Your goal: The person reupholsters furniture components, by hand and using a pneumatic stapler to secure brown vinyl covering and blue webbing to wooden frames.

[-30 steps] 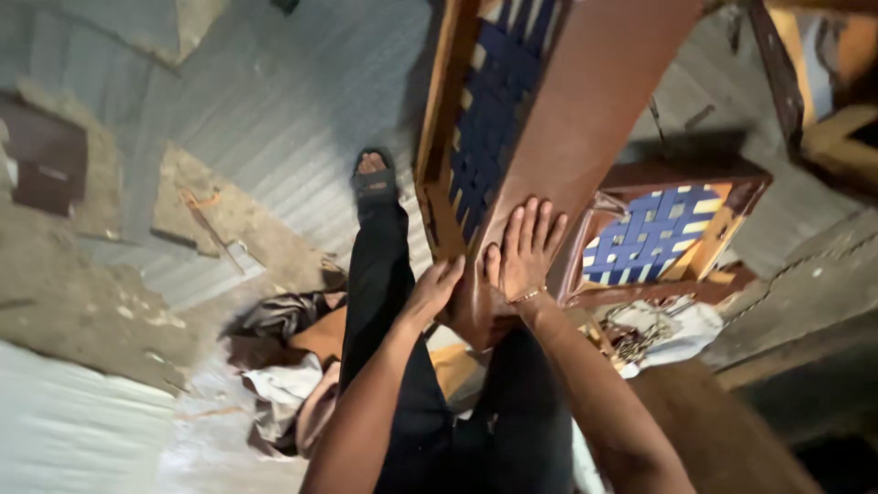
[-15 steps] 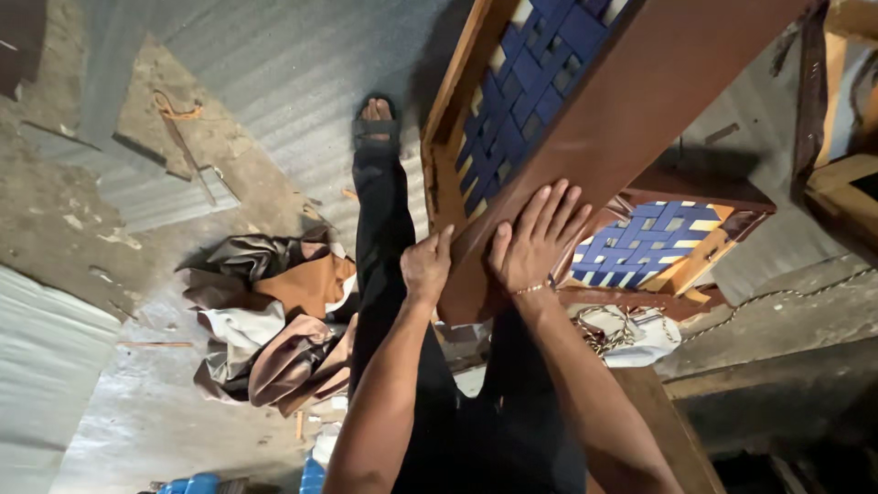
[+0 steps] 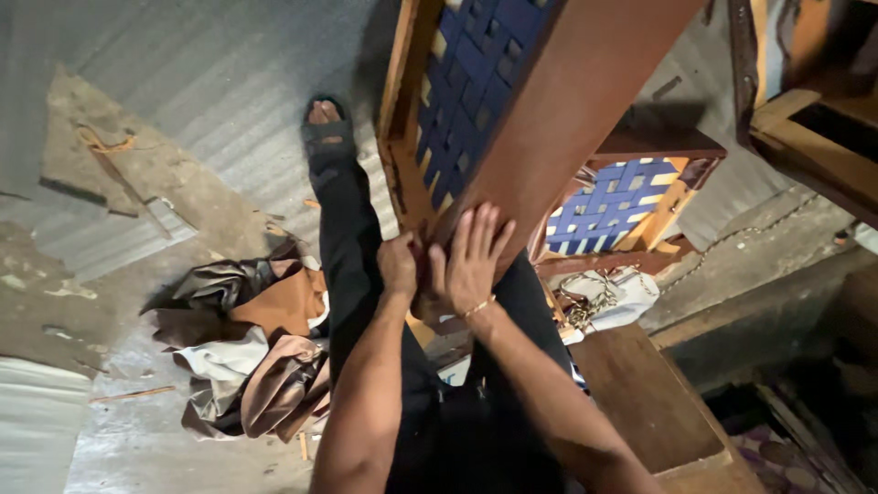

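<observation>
Quick count: two wooden seat frames with blue woven webbing, the big one point(image 3: 476, 101) up close and a smaller one point(image 3: 615, 209) on the floor behind it. Two bare hands, left point(image 3: 400, 263) and right point(image 3: 471, 259). One sandalled foot point(image 3: 326, 123). One heap of brown and grey leather scraps point(image 3: 251, 343). One thin gold bracelet point(image 3: 477, 307).

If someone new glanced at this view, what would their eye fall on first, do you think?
Probably the wooden seat frame with blue webbing, rising from centre to top, with the left hand and right hand pressed on its lower corner. Next, the heap of brown leather scraps on the floor, lower left.
</observation>
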Motion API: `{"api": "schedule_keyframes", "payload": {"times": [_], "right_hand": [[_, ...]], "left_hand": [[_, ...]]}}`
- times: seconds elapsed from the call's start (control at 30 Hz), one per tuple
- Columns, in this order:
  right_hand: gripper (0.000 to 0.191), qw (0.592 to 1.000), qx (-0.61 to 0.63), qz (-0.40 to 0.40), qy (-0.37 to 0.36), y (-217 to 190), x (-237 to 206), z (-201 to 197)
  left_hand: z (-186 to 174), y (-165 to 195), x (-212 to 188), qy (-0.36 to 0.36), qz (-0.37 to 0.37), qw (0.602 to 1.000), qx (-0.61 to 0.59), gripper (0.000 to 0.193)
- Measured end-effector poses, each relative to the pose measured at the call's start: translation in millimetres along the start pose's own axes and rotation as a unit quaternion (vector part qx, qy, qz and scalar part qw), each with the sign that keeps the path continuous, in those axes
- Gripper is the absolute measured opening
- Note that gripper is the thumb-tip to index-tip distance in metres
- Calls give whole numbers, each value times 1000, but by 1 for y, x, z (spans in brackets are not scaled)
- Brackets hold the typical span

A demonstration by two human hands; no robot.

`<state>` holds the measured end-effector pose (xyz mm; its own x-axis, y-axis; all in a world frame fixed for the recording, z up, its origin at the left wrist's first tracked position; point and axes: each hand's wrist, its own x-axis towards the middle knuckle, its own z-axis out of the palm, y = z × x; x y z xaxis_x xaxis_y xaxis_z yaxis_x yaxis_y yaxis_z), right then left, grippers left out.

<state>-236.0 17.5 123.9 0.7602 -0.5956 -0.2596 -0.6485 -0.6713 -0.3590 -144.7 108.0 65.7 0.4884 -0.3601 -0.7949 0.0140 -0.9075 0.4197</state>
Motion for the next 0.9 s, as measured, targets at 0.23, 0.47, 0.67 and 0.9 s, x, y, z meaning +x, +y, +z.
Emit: {"api": "schedule_keyframes", "payload": {"times": [0.23, 0.47, 0.67, 0.9], "right_hand": [[69, 1000, -19, -6, 23, -12, -40, 27], [65, 1000, -8, 10, 26, -39, -26, 33], [57, 917, 293, 269, 43, -68, -73, -2], [73, 463, 487, 739, 55, -77, -111, 46]], "left_hand": [[-15, -9, 10, 7, 132, 991, 22, 23], [-39, -5, 35, -115, 232, 962, 82, 23], [-36, 10, 22, -64, 180, 980, -47, 31], [-42, -9, 16, -60, 262, 943, -195, 26]]}}
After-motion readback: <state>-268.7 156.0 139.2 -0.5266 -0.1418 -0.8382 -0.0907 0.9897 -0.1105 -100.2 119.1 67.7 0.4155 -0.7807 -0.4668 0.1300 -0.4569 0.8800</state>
